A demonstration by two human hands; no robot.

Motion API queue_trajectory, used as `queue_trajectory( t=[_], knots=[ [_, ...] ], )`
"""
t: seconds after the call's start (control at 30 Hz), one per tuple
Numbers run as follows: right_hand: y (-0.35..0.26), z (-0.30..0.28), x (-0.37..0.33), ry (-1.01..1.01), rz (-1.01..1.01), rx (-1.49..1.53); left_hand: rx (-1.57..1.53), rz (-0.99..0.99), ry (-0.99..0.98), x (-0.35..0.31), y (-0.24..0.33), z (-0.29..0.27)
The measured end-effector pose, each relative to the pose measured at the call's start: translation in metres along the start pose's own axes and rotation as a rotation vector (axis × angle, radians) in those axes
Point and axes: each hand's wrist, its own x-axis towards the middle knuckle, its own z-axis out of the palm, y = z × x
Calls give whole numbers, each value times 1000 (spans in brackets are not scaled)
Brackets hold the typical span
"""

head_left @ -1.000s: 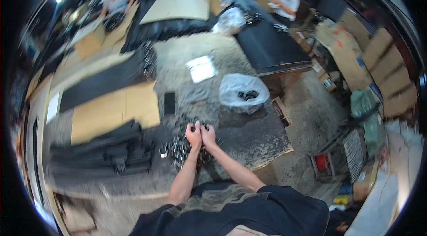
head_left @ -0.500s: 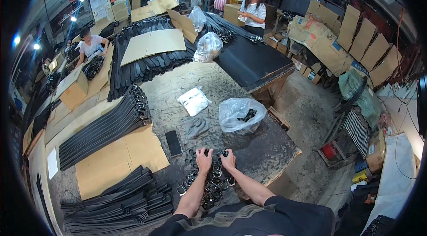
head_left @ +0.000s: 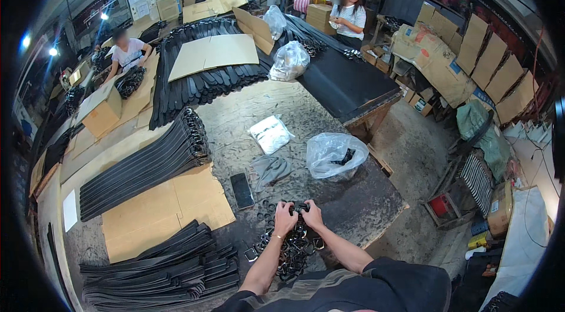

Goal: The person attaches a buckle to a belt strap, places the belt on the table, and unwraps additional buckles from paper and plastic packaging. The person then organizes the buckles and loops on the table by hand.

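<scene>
Both my hands are over the near edge of a pile of metal belt buckles (head_left: 294, 251) on the dark tabletop. My left hand (head_left: 285, 219) has its fingers curled down around small dark pieces at its tips. Close beside it, my right hand (head_left: 312, 217) is bent the same way, with something black by its thumb and fingers. What exactly each hand holds is too small and covered to make out. Several small black rings (head_left: 266, 211) lie just left of my left hand. A black phone (head_left: 242, 191) lies farther left.
Behind my hands are a grey cloth (head_left: 271, 169), a white packet (head_left: 271, 134) and a clear plastic bag (head_left: 329, 165) with black pieces inside. Black belt straps (head_left: 159, 265) lie near left; buckled belts (head_left: 147, 165) rest partly on cardboard (head_left: 170, 209). Co-workers stand at farther tables.
The whole scene has shifted a little to the right in the picture. My hands have drawn slightly closer together, still at the buckle pile.
</scene>
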Motion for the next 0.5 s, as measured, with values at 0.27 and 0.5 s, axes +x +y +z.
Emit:
queue_trajectory(
  t=[0.27, 0.5],
  knots=[
    [-7, -13, -6, -27, 12, -23, -72, 8, -4, 0, 5, -6],
    [-3, -37, -8, -48, 34, -88, 1, 102, 7, 12, -3, -8]
  ],
)
